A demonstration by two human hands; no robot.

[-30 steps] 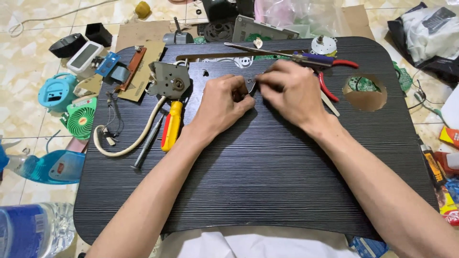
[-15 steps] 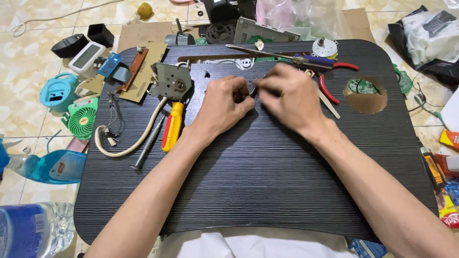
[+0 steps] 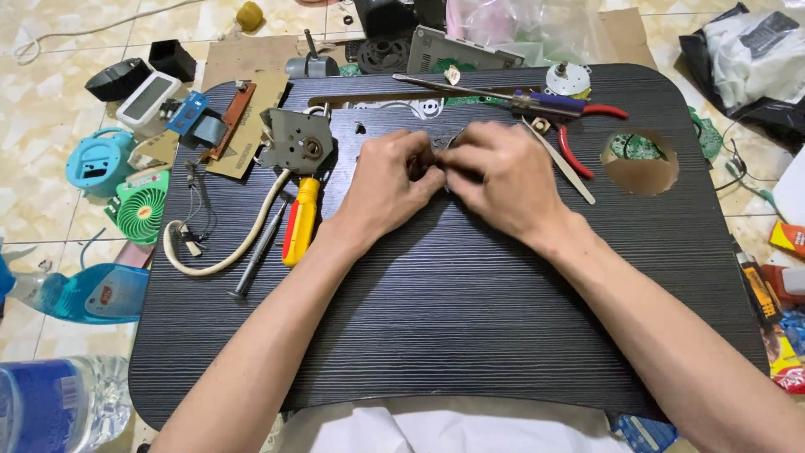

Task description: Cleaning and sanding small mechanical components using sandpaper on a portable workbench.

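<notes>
Head view: both hands pinching one small metal part

Left hand (image 3: 387, 180) and right hand (image 3: 499, 172) meeting fingertip to fingertip over the far middle of the black tabletop (image 3: 470, 319), both clenched on a small metal part (image 3: 442, 144), mostly hidden. Yellow-handled screwdriver (image 3: 299, 220) just left; red-handled pliers (image 3: 579, 134) just right.

A black wood-grain lap desk (image 3: 470, 335) is being carried on the tiled floor (image 3: 50, 109). A yellow-handled screwdriver (image 3: 300, 220) and a grey gearbox (image 3: 295, 143) are being borne near its left edge, red-handled pliers (image 3: 579, 138) near its far edge, beside what is probably a round cut-out (image 3: 641, 161).
</notes>
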